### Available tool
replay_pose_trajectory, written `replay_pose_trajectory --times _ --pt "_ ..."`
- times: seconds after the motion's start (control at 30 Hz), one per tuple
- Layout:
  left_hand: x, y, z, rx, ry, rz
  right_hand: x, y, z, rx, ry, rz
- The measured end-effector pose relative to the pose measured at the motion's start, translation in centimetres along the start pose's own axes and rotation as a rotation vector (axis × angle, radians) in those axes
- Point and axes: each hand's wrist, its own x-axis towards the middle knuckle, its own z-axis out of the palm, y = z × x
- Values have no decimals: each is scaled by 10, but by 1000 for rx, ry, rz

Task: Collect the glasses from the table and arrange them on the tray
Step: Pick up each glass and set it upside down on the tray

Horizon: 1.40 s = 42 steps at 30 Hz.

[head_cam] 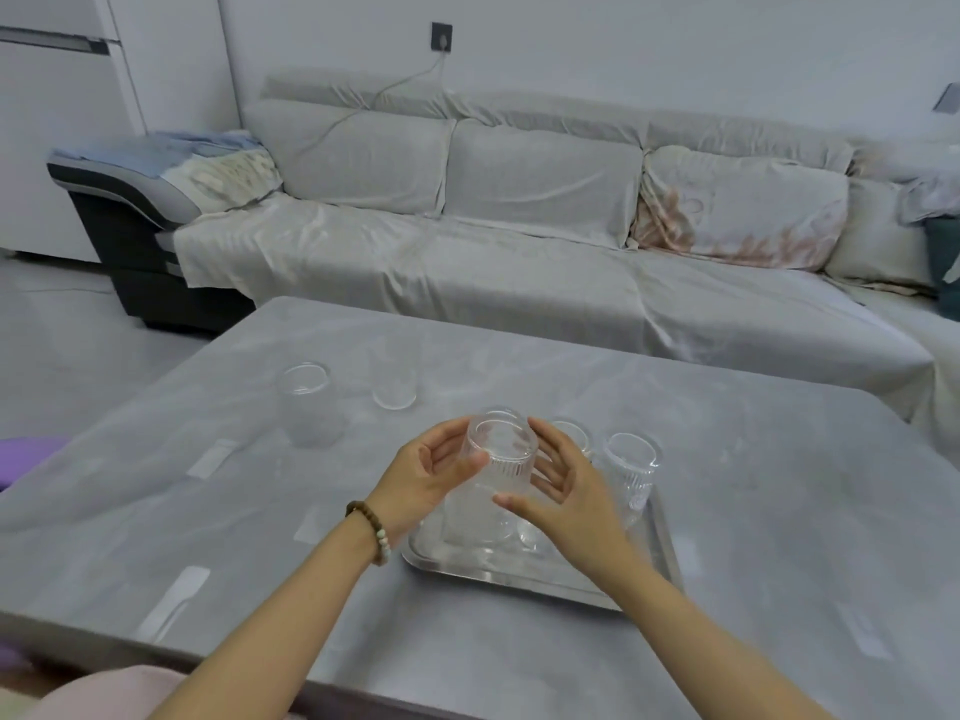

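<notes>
- The metal tray (524, 576) lies on the grey bench (260, 511), near its front edge and right of centre.
- Over the tray's left part, a ribbed glass (496, 459) is held between both hands, its mouth tilted up toward the camera.
- The left hand (426, 480), a bead bracelet (370, 530) at its wrist, has its fingers curled round the glass's left side, thumb on the wall.
- The right hand (561, 485) cups the right side with fingers spread; firm contact cannot be told.
- Two more glasses stand on the tray: one (631, 472) to the right, another (574, 436) half hidden behind the right hand.
- Farther left on the bench stand two loose glasses, (309, 405) and (394, 379), near each other.
- Beyond, a covered sofa (519, 241).
</notes>
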Motion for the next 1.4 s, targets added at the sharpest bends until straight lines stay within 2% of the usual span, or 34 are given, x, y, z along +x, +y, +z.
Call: replay_pose_trajectory --times 0.33,1.03,1.27,1.4 --pt "-8 -39 1 -10 -37 -112 -11 36 9 -63 1 37" --pt "-9 -42 -7 -15 -54 -143 -4 41 10 -181 -43 -3" --pt "2 -29 -26 73 26 -87 2 21 1 -240 -74 -13" --pt "21 4 -56 101 167 -2 25 -16 -3 -245 -30 -87"
